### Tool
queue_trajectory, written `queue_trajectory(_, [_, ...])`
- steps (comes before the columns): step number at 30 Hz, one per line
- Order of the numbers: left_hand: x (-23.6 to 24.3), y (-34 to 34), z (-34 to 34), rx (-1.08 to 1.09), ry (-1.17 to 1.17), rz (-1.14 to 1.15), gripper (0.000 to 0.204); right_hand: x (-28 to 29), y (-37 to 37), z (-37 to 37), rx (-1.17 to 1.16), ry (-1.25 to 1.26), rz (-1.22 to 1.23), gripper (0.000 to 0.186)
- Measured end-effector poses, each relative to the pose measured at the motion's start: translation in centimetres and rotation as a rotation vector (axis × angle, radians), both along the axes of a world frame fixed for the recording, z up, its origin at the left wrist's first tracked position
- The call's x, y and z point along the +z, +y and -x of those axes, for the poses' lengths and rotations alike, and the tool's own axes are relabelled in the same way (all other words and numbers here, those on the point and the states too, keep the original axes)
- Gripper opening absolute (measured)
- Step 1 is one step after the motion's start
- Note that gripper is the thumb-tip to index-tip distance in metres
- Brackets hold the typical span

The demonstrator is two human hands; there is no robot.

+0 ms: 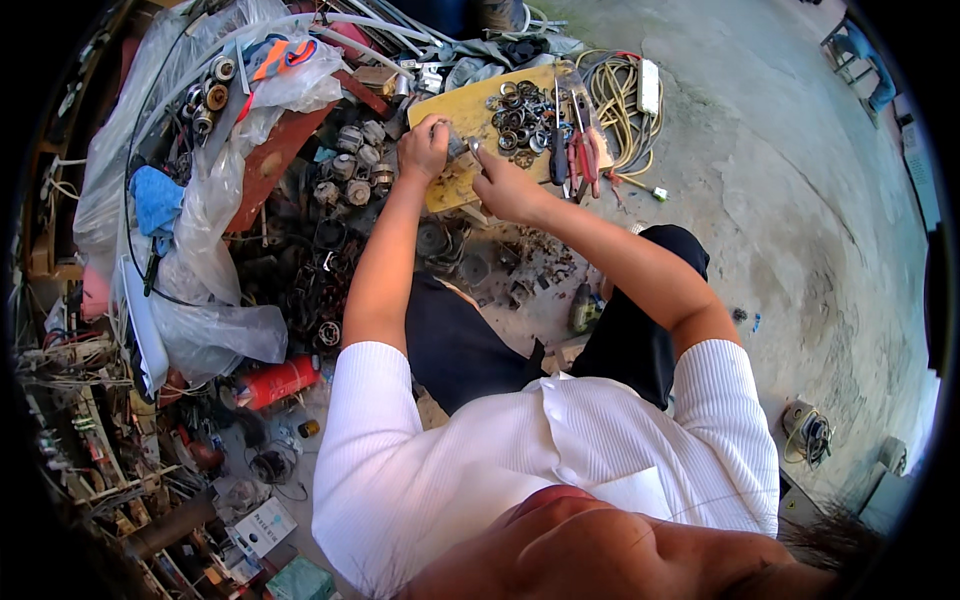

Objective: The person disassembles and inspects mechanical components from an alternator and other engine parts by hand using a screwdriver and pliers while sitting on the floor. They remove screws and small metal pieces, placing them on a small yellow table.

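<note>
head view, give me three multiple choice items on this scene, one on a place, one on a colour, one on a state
1. Where does the pile of dark metal rings lie?
A. on the yellow wooden board
B. on the bare concrete floor
C. in the clear plastic bag

2. What colour is the cylinder-shaped canister lying by the person's left side?
A. blue
B. red
C. green

3. How do the left hand and right hand stand?
A. both resting on the knees
B. one raised overhead
C. both at the board, closed about a small metal part

Answers:
1 A, the rings sit on the board's far half, beside the red-handled pliers.
2 B, its body is plainly red.
3 C, both hands meet over the board's near edge, fingers pinching the small part.
</note>
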State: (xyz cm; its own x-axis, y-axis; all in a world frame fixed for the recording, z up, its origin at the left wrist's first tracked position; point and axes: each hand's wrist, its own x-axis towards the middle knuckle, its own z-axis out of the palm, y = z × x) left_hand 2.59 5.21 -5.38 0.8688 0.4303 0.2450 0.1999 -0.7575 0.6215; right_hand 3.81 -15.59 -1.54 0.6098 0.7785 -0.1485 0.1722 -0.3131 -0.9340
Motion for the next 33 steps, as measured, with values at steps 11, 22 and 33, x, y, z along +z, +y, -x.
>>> queue_trajectory(11, [1.3, -0.6, -0.2, -0.003, 0.078, 0.013, 0.036, -8.6, -1.3, 2.3, -0.132, -0.58, 0.049, 0.075])
queue_trajectory(22, [0.8, -0.4, -0.4, -0.02, 0.014, -0.05, 0.038, 5.9, 1.5, -6.1, 0.002, 1.163, -0.101, 0.017])
queue_trajectory(33, [0.3, -0.6, -0.2, -0.034, -0.002, 0.005, 0.038, -5.6, -1.9, 2.3, 0.039, -0.537, 0.248, 0.079])
